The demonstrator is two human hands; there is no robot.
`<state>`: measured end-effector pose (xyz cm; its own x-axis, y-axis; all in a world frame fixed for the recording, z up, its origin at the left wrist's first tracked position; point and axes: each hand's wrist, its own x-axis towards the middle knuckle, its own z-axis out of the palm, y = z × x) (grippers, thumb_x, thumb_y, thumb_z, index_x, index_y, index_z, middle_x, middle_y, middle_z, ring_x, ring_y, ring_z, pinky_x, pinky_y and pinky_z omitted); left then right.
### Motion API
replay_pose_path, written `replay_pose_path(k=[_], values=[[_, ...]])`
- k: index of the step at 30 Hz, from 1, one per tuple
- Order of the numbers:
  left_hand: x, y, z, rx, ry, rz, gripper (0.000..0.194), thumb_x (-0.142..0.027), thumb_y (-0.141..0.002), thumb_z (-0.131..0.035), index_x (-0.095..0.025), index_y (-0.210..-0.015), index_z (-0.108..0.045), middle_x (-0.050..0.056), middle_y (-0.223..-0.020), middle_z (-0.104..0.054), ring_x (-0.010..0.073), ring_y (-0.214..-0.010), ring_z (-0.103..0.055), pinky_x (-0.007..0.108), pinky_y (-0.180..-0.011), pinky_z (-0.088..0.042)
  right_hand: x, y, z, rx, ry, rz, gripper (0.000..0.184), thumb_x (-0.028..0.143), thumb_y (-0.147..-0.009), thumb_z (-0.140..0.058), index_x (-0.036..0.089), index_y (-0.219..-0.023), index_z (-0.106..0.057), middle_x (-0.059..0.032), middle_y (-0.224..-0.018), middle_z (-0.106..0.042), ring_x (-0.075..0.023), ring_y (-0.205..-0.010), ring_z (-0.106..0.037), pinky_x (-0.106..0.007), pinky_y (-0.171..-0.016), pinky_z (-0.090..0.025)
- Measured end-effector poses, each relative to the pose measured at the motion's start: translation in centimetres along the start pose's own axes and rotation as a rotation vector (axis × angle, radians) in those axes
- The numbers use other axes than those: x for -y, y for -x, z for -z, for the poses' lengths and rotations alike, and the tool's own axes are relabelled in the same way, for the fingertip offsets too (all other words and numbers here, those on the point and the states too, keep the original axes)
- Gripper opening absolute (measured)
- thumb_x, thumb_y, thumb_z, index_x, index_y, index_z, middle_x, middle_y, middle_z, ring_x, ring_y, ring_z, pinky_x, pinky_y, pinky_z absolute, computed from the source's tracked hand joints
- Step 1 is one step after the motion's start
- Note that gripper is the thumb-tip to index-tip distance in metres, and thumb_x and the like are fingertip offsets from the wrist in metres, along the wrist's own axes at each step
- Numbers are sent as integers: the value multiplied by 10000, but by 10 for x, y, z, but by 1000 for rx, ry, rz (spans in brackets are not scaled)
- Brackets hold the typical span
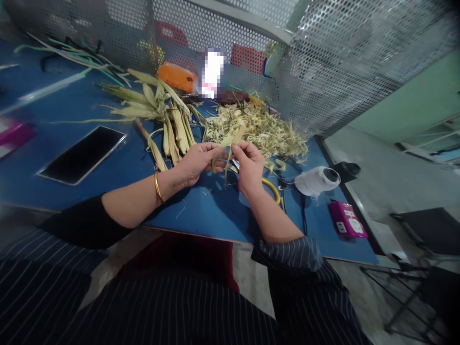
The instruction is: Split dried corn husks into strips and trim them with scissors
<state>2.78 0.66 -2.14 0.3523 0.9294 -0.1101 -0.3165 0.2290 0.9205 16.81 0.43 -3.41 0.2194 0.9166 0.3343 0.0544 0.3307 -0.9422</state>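
My left hand [199,162] and my right hand [248,163] meet over the blue table [201,211], both pinched on a pale green leaf strip [230,140] that stands up between them. A gold bangle sits on my left wrist. Just behind the hands lies a heap of dry leaf scraps [258,127]. To the left of it is a bundle of long folded leaves [163,117]. Scissors with a yellow handle [272,188] lie under my right wrist, partly hidden.
A dark phone [83,154] lies at the left. A white thread spool [318,180] and a pink box [347,219] sit at the right edge. A perforated metal screen [323,57] closes the back. An orange pouch [178,76] rests against it.
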Motion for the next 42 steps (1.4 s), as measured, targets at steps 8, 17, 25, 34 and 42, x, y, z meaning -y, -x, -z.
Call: replay_pose_path(k=[8,17,25,34,42], values=[[6,2,0,59,7,15,160,-224,-834,-691,-149,-814,-551,5,-719,-643,97,-606,-642,249,-656,-545,-8,3,-3,66,132,42,144,316,-789,-635,197,-767,-556,34,-693,-509,-104,-647,-469,-252,-642,-440],[-3,2,8,-15,-528,-253,226,-178,-845,-556,-178,-619,-547,-16,-570,-500,80,-478,-388,223,-474,-300,29,8,15,41,540,516,401,484,-892,-547,251,-1218,-558,-128,-1307,-505,-311,-1329,-410,-493,-996,-416],[-28,7,10,140,-993,-428,332,-179,-821,-524,-182,-491,-489,-15,-513,-465,116,-542,-409,248,-541,-253,19,-7,22,563,816,377,441,619,-907,-437,208,-949,-592,-31,-733,-595,-192,-738,-560,-328,-739,-430],[-45,-1,28,81,-1182,-432,299,-301,-796,-630,-196,-519,-588,-13,-479,-472,117,-501,-372,251,-518,-204,27,-8,33,675,704,85,405,466,-936,-465,212,-628,-396,42,-553,-396,-105,-551,-338,-263,-550,-240],[-64,-2,44,103,-1083,-237,288,-263,-745,-680,-197,-472,-617,14,-459,-481,133,-486,-403,264,-518,-207,32,-11,40,776,724,62,399,460,-954,-417,200,-656,-473,20,-589,-475,-115,-561,-417,-260,-566,-287]])
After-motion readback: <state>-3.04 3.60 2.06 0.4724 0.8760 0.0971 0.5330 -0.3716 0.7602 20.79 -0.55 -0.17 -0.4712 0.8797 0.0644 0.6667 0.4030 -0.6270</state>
